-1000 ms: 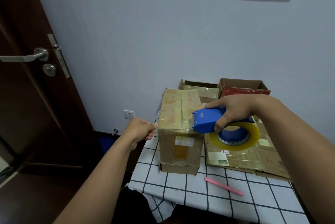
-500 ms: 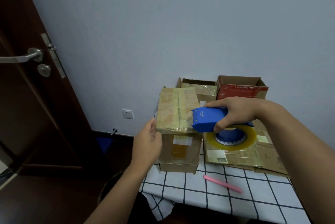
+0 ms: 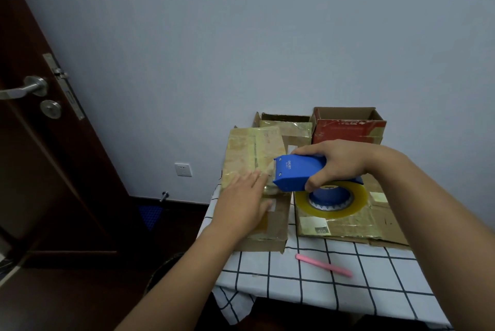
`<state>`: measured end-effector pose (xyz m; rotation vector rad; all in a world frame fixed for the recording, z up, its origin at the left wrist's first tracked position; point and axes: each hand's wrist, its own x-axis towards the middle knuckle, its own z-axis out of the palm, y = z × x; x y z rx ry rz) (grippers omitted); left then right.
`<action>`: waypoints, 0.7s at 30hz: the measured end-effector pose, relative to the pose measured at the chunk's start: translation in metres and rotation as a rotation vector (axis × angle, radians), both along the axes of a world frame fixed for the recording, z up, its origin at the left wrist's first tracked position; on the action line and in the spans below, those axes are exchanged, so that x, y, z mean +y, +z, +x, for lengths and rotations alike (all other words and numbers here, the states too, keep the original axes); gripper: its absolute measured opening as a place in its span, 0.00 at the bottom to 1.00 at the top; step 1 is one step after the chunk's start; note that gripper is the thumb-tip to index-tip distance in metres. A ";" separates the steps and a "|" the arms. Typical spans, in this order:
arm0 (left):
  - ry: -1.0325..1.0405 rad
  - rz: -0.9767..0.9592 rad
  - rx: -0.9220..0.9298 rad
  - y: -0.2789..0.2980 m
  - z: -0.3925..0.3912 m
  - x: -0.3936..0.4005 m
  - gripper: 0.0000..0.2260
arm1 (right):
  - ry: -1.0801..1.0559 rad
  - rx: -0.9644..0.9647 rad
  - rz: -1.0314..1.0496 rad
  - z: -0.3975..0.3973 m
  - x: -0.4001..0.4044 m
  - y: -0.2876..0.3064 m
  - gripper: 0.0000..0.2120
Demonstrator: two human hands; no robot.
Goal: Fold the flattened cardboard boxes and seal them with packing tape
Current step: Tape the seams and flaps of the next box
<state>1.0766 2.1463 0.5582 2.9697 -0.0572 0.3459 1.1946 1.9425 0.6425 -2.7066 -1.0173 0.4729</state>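
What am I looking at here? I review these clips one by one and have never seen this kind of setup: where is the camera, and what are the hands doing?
There is no robot: a person wears one camera on the head, looking forward and down at their own arms. The right hand grips a blue tape dispenser with a roll of clear tape, its front end on the top of a standing box. The left hand lies flat, fingers straight, on the near edge of that box. The box stands on a table with a checked cloth. Also there: a flattened box under the roll, two open boxes at the wall, one brown and one red, and a pink stick near the front. A door stands at the left.
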 end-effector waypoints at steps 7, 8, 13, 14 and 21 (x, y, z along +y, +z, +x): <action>0.006 0.038 -0.012 -0.008 -0.001 0.007 0.25 | 0.036 -0.007 0.128 0.002 -0.014 -0.016 0.38; 0.001 0.057 -0.009 -0.009 -0.001 0.009 0.25 | 0.045 -0.003 0.136 0.003 -0.017 -0.018 0.37; 0.025 0.035 0.013 -0.011 -0.004 0.023 0.25 | 0.000 0.017 0.087 0.014 -0.050 -0.024 0.41; 0.019 0.056 0.017 -0.011 -0.005 0.022 0.25 | -0.009 0.012 0.074 0.016 -0.055 -0.025 0.41; 0.014 0.147 0.027 -0.009 -0.003 0.008 0.22 | 0.010 0.002 -0.028 0.011 -0.058 -0.030 0.41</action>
